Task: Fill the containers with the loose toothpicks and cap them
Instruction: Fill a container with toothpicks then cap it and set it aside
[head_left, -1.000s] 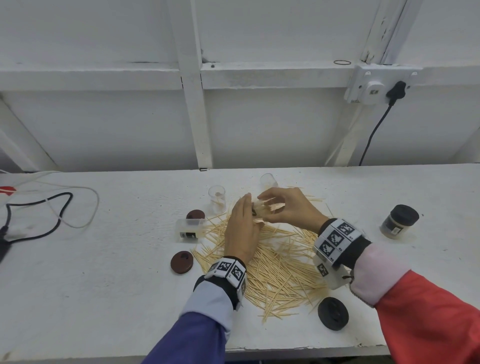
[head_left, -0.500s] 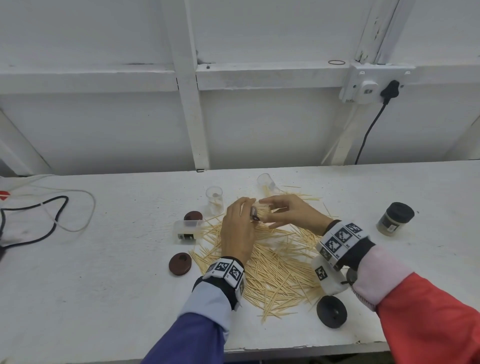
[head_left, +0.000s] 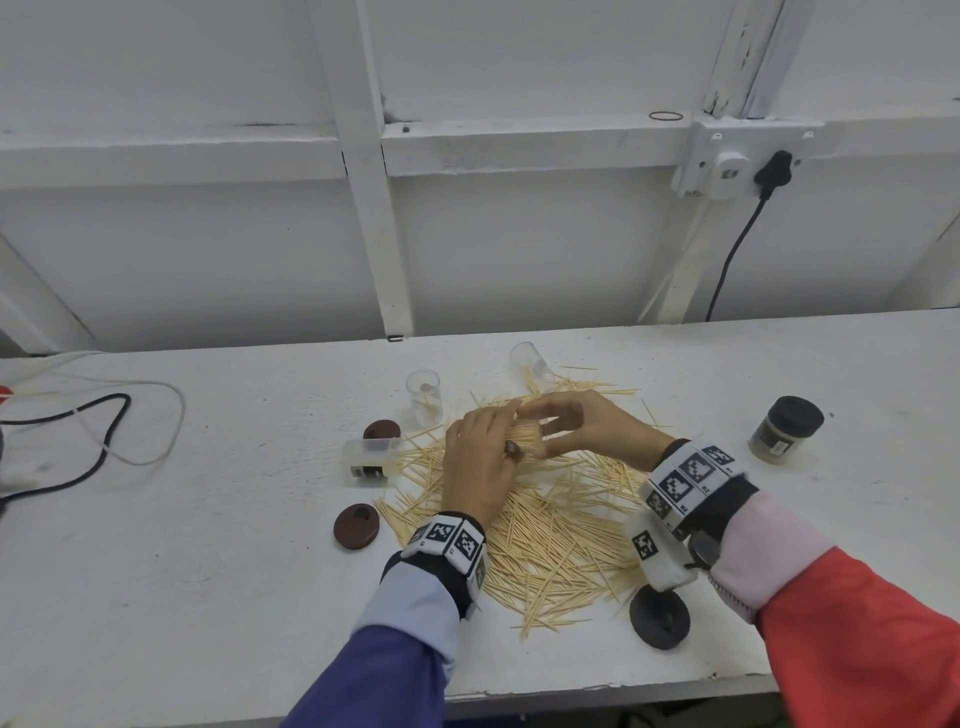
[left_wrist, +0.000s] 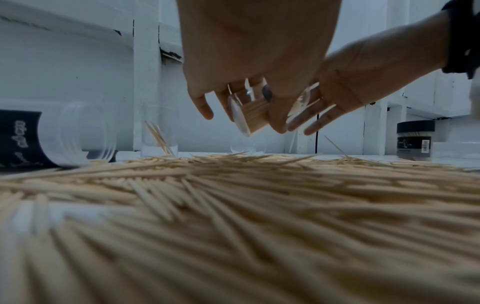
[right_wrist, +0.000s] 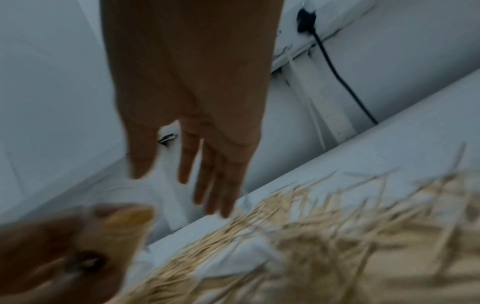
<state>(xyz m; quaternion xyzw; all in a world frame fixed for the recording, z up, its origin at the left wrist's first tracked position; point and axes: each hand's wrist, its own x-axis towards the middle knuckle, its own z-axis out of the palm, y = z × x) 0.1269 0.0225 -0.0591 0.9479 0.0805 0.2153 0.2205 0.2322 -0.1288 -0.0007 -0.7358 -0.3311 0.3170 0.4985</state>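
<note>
While my left hand (head_left: 480, 462) grips a clear container (left_wrist: 255, 112) packed with toothpicks, tilted on its side just above the far part of the loose toothpick pile (head_left: 545, 525), my right hand (head_left: 582, 426) hangs beside its open end with the fingers (right_wrist: 207, 185) straight and spread, grasping nothing. The left fingers (left_wrist: 200, 100) curl round the container's wall, and the toothpicks inside lie in one tight bundle reaching its mouth (it looks full to me, though the rim itself is partly hidden behind my palm). So I judge that filling this one is finished or nearly so, and that capping is the step in hand. The next move calls for a cap: a black cap (head_left: 660, 616) lies on the table (head_left: 208, 519) at the near right edge of the pile, and a brown cap (head_left: 356, 525) lies at the pile's near left edge, and I cannot tell which fits. I would tip the container upright first so nothing slides out. Beyond the pile stand two more clear containers, one upright container (head_left: 424, 396) holding only a few toothpicks, another tipped container (head_left: 530, 361) at the far edge, and a third labelled container (head_left: 371, 457) lies on its side left of the pile. A capped jar (head_left: 785, 428) stands well right of the pile.
</note>
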